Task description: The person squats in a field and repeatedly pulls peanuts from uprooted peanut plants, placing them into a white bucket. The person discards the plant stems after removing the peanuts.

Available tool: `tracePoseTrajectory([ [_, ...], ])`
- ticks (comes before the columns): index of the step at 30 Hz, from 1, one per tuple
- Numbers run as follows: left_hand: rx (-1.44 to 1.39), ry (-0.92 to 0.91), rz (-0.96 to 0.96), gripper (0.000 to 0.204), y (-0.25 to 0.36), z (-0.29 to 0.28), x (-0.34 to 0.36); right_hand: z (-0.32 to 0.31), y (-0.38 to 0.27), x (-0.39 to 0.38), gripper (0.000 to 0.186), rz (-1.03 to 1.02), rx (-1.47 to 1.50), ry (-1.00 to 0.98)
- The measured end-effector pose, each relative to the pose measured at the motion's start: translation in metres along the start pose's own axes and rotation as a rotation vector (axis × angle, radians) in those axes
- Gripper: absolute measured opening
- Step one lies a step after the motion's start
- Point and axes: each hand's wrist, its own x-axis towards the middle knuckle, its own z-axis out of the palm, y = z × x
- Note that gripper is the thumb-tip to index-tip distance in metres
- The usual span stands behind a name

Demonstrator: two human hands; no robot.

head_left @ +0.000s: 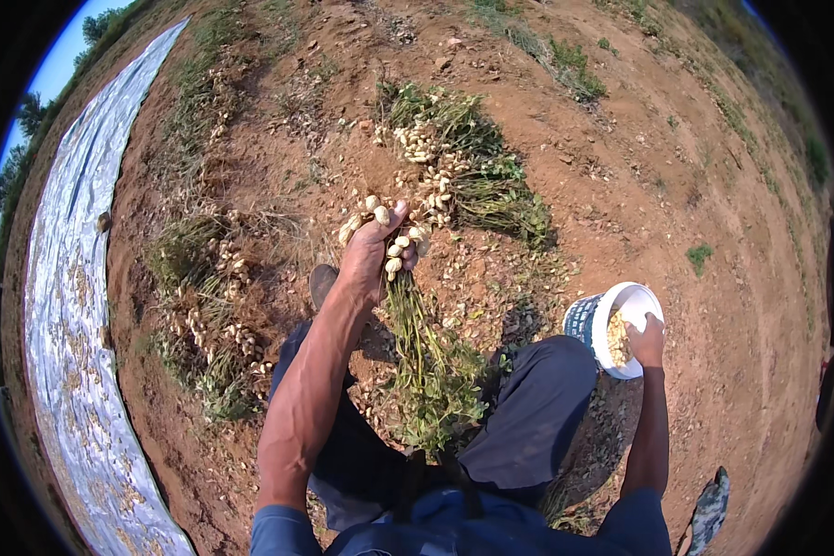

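Note:
My left hand (pixel 372 250) is closed around a pulled peanut plant (pixel 426 357). Clusters of pale peanut pods (pixel 398 252) stick out around the fingers, while the stems and green leaves hang down between my knees. Over on the right stands a white bucket (pixel 636 298) with a dark printed side, partly filled with loose peanuts (pixel 618 339). My right hand (pixel 649 341) reaches over its rim, fingertips inside near the peanuts. Those fingers are partly hidden, so whether they hold anything is unclear.
Uprooted peanut plants with pods lie in a heap (pixel 463 167) ahead and in another pile (pixel 218 315) at left. A long silvery sheet (pixel 83 306) strewn with small bits runs along the far left. Reddish soil (pixel 676 204) surrounds everything. A patterned cloth-like object (pixel 710 514) lies lower right.

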Motion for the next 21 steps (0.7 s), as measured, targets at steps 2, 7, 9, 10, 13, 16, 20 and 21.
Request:
tracePoseTrajectory([
  [2,0.040,0.054,-0.012,0.041,0.000,-0.015,-0.003,-0.034,-0.098,0.013,0.045,0.057,0.303,-0.069],
  [7,0.006,-0.043,-0.060,0.048,-0.012,-0.007,0.007,-0.103,-0.286,0.022,0.053,-0.230,1.107,-0.555],
  [9,0.009,-0.072,-0.096,0.049,-0.011,-0.007,0.006,-0.122,-0.355,0.017,0.071,-0.263,1.278,-0.773],
  [10,-0.001,-0.063,-0.088,0.047,-0.012,-0.007,0.005,-0.117,-0.379,0.015,0.081,-0.369,1.338,-0.794],
  [13,-0.048,-0.078,-0.080,0.040,-0.018,0.002,0.008,-0.107,-0.427,0.024,0.069,-0.552,1.308,-0.759],
  [16,-0.113,-0.179,-0.103,0.030,-0.014,-0.003,0.011,-0.105,-0.449,0.032,0.058,-0.518,1.331,-0.865],
  [20,0.044,-0.078,-0.170,0.032,-0.012,0.008,0.008,-0.087,-0.458,0.032,0.046,-0.463,1.280,-0.810],
  [21,0.038,-0.088,-0.174,0.034,-0.016,0.002,0.014,-0.085,-0.457,0.033,0.045,-0.399,1.273,-0.893],
])
